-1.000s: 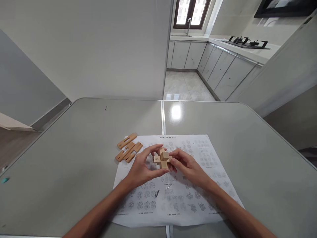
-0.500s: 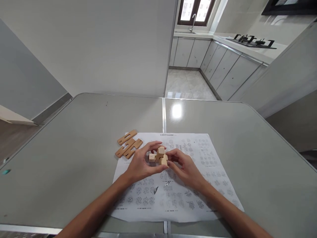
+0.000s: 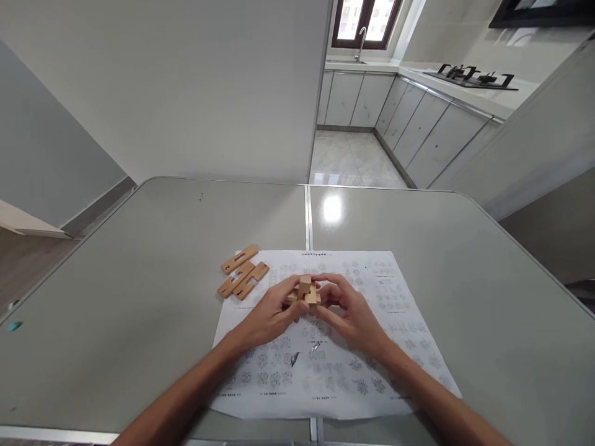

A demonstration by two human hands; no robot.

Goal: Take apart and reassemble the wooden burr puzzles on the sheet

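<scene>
Between my two hands is a wooden interlocking block puzzle [image 3: 310, 296], made of pale bars that cross one another. My left hand [image 3: 272, 314] grips its left side, the thumb pressed on the front and the fingers curled behind. On the opposite side, my right hand [image 3: 349, 310] pinches the bars with thumb and fingertips, its palm turned inward. Parts of the puzzle are hidden by my fingers. Under both hands lies a printed sheet [image 3: 334, 396] covered in small puzzle diagrams.
Flat notched wooden pieces with numbers [image 3: 239, 257] lie at the sheet's upper left corner. Small shiny scraps [image 3: 294, 358] rest on the paper. A metal seam [image 3: 308, 217] splits the grey table [image 3: 139, 279]. A teal bit [image 3: 14, 326] is at the far left.
My left fingers and thumb have closed in on the puzzle's left side, covering the left bar's end more. My right hand has shifted slightly around the right side.
</scene>
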